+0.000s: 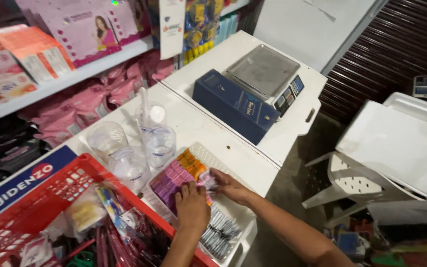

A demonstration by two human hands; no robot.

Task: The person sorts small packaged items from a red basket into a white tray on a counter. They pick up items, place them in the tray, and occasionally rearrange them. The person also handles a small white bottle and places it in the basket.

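Nearest, a red basket (82, 170) of mixed packets sits at lower left. Just beyond its rim the left hand (192, 207) lies flat, fingers together, pressing on the purple sachets (170, 184) in a white tray (223, 163). The right hand (228, 185) comes in from the right and pinches a small pink sachet (206, 182) at the row's edge, just right of the left hand; it is the nearer hand to that piece. The row's long axis runs diagonally away, ending in orange sachets (192, 162); silver sachets (218, 232) fill the near end. Too many to count. Beyond stand four clear jars (160, 143), then one dark blue box (235, 106) and one scale (265, 71)
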